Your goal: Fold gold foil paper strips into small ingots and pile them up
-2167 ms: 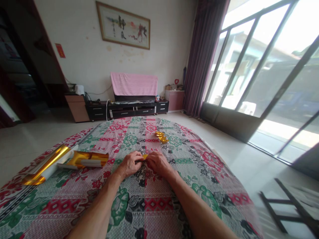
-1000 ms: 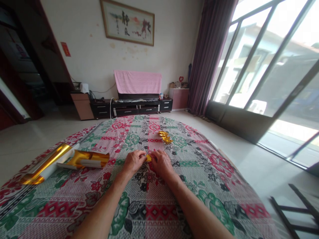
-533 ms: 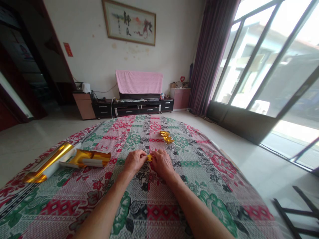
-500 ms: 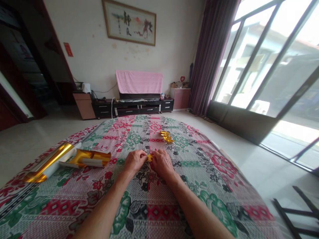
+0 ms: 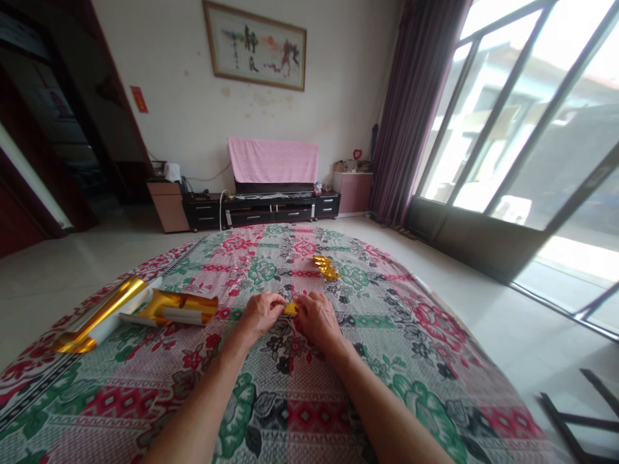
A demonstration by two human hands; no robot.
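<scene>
Between my two hands, low over the patterned cloth, is a small piece of yellow-gold paper (image 5: 291, 309). My left hand (image 5: 262, 314) pinches its left end with thumb and fingertips. On the other side, my right hand (image 5: 316, 317) has closed fingers on the right end, which they partly cover. Beyond my right hand lie several folded gold pieces (image 5: 326, 268) in a short row. To the left, curled sheets of gold foil paper (image 5: 178, 307) with white undersides rest on the cloth.
A flowered cloth (image 5: 232, 403) covers the round table. Past its far edge stand a low black cabinet (image 5: 285, 211) and a pink-draped object (image 5: 273, 161). Dark metal bars (image 5: 575, 419) show at the lower right, on the floor beside the table.
The view has shifted slightly, so the room appears a little farther right. Both hands still hold the yellow-gold paper, which shows a slightly different, more slanted shape between them.
</scene>
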